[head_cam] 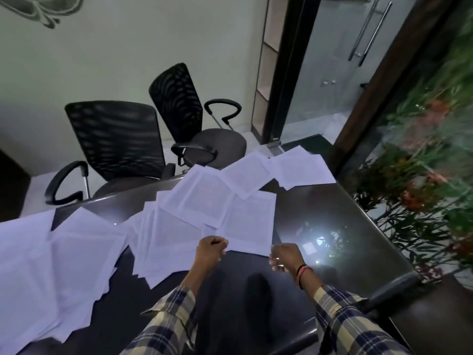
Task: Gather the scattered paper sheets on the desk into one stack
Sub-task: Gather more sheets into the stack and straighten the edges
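Observation:
Several white printed paper sheets lie scattered over a dark glossy desk (327, 219). One sheet (249, 221) lies just in front of me; my left hand (210, 252) pinches its near left corner and my right hand (284, 256) grips its near right corner with curled fingers. To the left of it, overlapping sheets (166, 239) spread out, and a larger pile of sheets (46, 272) covers the desk's left end. More sheets (299, 167) lie at the far right edge, some overlapping the middle sheets (202, 198).
Two black mesh office chairs (117, 139) stand behind the desk's far side. A glass door (340, 67) and a dark frame are at the back right, with plants (422, 155) behind glass on the right. The desk's right half is bare glossy surface.

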Tool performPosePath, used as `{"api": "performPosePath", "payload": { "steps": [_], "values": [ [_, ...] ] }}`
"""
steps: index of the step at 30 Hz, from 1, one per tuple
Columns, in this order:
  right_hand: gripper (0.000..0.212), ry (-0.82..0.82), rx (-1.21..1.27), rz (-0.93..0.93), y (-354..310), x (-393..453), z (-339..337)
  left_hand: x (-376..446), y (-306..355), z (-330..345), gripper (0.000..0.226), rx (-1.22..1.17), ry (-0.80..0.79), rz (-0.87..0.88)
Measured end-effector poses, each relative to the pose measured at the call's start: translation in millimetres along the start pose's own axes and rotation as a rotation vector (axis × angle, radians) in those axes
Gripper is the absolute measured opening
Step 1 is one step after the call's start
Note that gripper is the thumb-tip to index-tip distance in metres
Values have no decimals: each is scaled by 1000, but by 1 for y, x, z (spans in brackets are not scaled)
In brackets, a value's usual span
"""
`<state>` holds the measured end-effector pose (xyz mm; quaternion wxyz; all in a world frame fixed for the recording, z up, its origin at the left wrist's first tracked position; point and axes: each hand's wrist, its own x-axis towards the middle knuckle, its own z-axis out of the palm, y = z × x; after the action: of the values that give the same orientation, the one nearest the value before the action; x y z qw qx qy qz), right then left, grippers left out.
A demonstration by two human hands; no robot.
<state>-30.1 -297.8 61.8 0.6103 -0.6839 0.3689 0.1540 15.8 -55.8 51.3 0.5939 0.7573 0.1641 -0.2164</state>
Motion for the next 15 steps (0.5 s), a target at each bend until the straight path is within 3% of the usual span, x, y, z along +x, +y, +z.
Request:
{"api": "performPosePath", "payload": {
  "steps": [8,15],
  "values": [
    [8,74,30,84,-32,79,-50,55,21,39,18,161,-36,-24],
    [16,147,-194,35,-58,189,-95,107,45,93,21,390,17,-38]
  ]
}}
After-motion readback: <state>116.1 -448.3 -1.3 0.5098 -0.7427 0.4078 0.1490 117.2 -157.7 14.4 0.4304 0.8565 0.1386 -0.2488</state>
